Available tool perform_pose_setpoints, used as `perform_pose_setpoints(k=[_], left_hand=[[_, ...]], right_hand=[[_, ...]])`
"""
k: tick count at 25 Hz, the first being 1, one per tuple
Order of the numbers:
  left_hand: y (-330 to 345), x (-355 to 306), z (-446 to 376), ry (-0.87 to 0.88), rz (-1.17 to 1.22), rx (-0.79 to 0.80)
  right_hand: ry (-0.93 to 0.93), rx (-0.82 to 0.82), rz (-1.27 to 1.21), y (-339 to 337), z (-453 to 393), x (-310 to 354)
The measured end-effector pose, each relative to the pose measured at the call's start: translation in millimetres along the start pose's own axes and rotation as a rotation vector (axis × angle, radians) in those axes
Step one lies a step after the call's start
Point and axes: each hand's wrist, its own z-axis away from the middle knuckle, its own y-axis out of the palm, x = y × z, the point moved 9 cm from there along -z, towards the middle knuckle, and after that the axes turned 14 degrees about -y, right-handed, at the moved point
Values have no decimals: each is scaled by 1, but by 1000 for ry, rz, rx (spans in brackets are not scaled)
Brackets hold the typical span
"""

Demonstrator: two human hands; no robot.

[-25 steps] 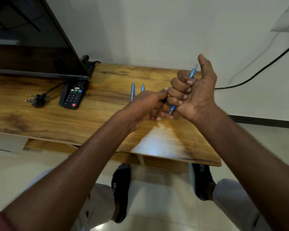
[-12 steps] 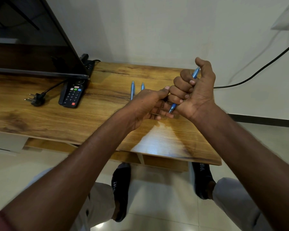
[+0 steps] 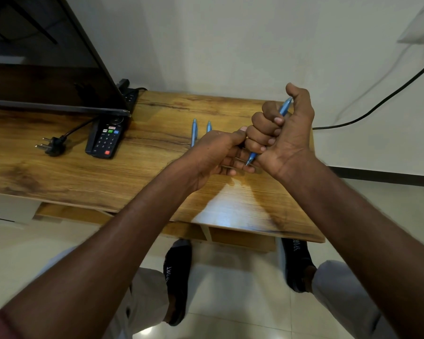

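Right hand point(image 3: 283, 135) fisted round slim blue plastic pen point(image 3: 285, 109), thumb by top end. Left hand point(image 3: 218, 152) curled against it (can't tell if gripping anything), over brown wooden table point(image 3: 83, 172).

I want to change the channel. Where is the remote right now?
In the head view the remote lies on the left of the wooden table, just below the corner of the dark screen, with a loose plug to its left.
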Motion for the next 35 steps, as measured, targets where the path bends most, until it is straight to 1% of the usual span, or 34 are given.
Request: perform_pose_setpoints(k=[6,9,14,19,22,26,31,35], left_hand=[[0,0,-1,5,14,-3],[0,1,0,1,26,-2],[2,-1,1,5,23,5],[4,2,0,-10,3,11],[4,1,0,-3,12,21],[4,2,0,-10,27,25],[5,2,-1,-21,73,74],[5,1,-1,-16,70,74]], right_hand=[[-41,33,53,6,2,3],[-28,58,43,10,3,1],[-37,22,75,5,2,4],[6,-21,81,0,1,1],[-3,-23,65,-1,0,3],[51,16,17,1,0,-1],[-4,34,-19,1,-2,5],[4,39,-22,1,-1,4]])
